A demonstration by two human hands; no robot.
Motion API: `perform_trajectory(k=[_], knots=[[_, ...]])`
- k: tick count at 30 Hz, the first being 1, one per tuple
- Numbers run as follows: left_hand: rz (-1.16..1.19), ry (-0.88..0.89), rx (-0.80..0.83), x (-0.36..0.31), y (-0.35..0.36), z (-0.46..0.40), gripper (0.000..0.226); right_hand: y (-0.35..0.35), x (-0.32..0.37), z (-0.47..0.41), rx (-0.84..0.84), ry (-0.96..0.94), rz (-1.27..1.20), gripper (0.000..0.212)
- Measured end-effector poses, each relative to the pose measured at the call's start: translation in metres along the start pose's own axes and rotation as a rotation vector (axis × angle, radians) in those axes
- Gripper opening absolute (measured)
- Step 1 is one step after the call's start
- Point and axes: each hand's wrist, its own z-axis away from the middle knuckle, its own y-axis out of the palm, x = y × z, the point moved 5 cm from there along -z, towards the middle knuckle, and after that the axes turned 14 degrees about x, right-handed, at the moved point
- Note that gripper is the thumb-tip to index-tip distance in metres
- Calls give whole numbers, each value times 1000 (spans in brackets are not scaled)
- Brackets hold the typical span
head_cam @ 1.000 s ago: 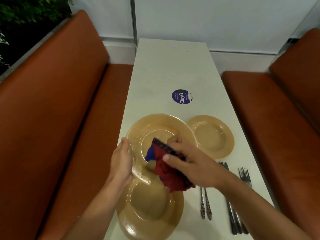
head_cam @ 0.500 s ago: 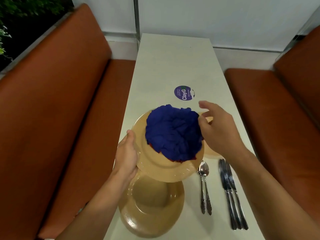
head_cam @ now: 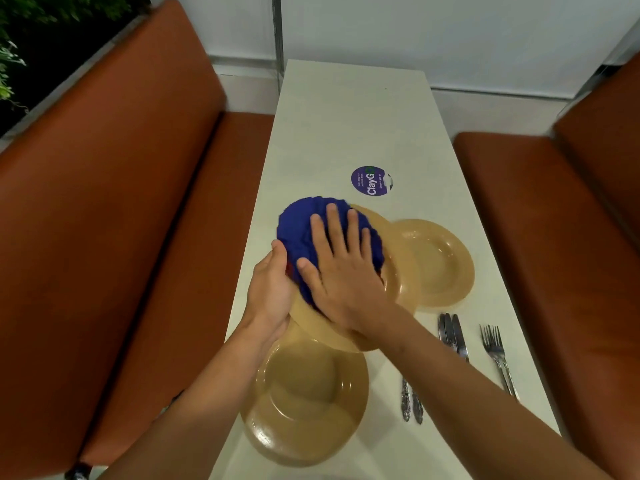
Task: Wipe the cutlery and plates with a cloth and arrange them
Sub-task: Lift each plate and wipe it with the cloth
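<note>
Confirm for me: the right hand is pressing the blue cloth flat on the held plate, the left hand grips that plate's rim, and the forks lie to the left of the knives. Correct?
Not quite. In the head view the forks lie to the right of the knives, not the left. The rest holds: the right hand presses the blue cloth flat on the held plate, and the left hand grips its rim.

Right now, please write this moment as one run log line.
step: wiping held plate | left hand: grips rim | right hand: flat on blue cloth | other plates, cutlery: on table
</note>
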Motion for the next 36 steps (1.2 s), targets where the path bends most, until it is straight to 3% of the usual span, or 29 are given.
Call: perform_trajectory(k=[6,11,12,16,18,22,27,36], knots=[[172,-110,-131,3,-16,3,42,20,36,16,195,-272,-46,67],[241,-150,-246,1,-30,8,36,24,19,45,282,-469,-56,61],[217,-148,-266,1,-33,10,41,24,10,50,295,-486,-51,61],[158,-93,-238,26,-56,-7,98,12,-25,61,223,-534,-35,53],[162,-91,-194,31,-56,-10,103,1,-41,58,184,-533,6,48],[169,-57,-190,11,-46,1,70,-21,-63,37,166,-437,172,51],[119,-3,-170,-14,-33,5,50,-24,-64,2,149,-190,361,65],[70,-38,-48,-24,-2,2,46,-26,-2,-35,-33,170,-3,74]])
